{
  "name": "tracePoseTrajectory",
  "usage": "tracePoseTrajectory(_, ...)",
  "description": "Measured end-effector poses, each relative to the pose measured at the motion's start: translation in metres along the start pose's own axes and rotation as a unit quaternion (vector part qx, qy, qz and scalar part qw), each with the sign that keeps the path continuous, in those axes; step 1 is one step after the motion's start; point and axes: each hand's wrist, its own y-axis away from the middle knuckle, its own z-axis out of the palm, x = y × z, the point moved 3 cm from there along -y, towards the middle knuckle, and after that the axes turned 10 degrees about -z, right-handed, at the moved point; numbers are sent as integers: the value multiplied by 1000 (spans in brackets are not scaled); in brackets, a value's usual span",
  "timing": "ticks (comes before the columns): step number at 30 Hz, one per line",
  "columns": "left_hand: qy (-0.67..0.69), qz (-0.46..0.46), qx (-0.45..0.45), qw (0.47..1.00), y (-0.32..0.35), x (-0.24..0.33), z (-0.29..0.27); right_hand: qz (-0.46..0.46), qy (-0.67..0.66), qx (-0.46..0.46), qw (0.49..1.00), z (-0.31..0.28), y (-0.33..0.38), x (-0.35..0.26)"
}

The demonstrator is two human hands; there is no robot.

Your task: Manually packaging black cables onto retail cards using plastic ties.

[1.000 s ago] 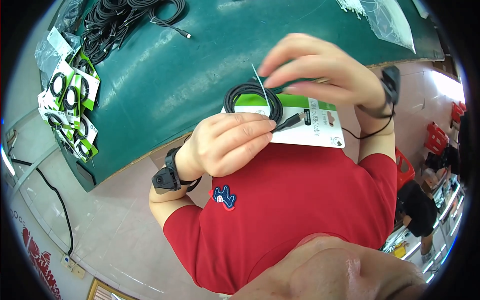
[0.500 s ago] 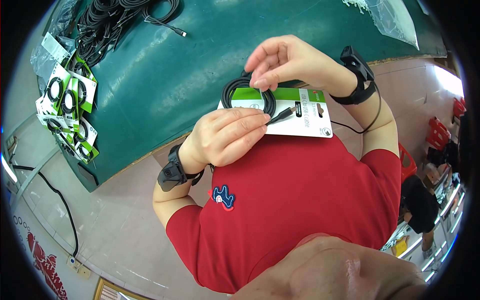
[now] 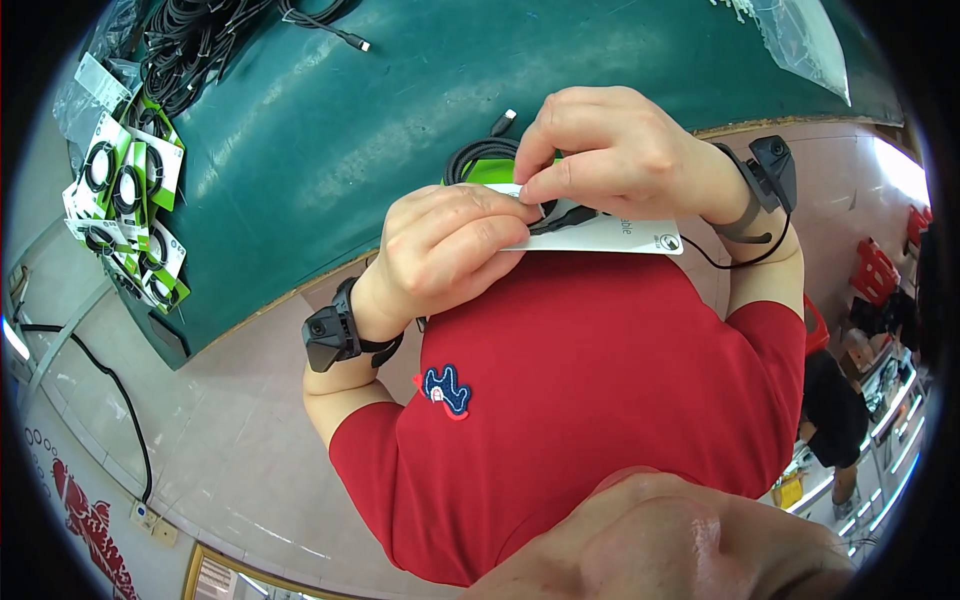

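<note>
A black coiled USB cable (image 3: 468, 158) lies against a white and green backing card (image 3: 600, 238), at the table edge close to my body. One of its plugs (image 3: 504, 122) sticks out past the far side of the coil. My left hand (image 3: 445, 240) is closed over the near left part of the card and coil, its fingers pressed on them. My right hand (image 3: 615, 150) bends over the coil from the right, fingertips pinched together beside the left fingertips. Whatever is between those right fingertips is too small or hidden to make out.
Several carded cables (image 3: 128, 190) are heaped at the table's left end. Behind them lies a tangle of loose black cables (image 3: 200, 50). A clear plastic bag (image 3: 805, 50) rests at the far right of the green table (image 3: 330, 150). Red stools (image 3: 875, 268) stand off to the right.
My right hand has come down from above the coil, and its fingertips now meet my left fingertips. The card has tilted, and the far plug shows more plainly.
</note>
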Motion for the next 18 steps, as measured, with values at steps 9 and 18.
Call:
tracePoseTrajectory(9, -16, 19, -22, 999, -1, 3, 3, 23, 2, 35, 999, 0, 9, 2)
tracePoseTrajectory(18, -13, -5, -27, 1000, -3, 2, 3, -40, 48, -10, 998, 4, 13, -7)
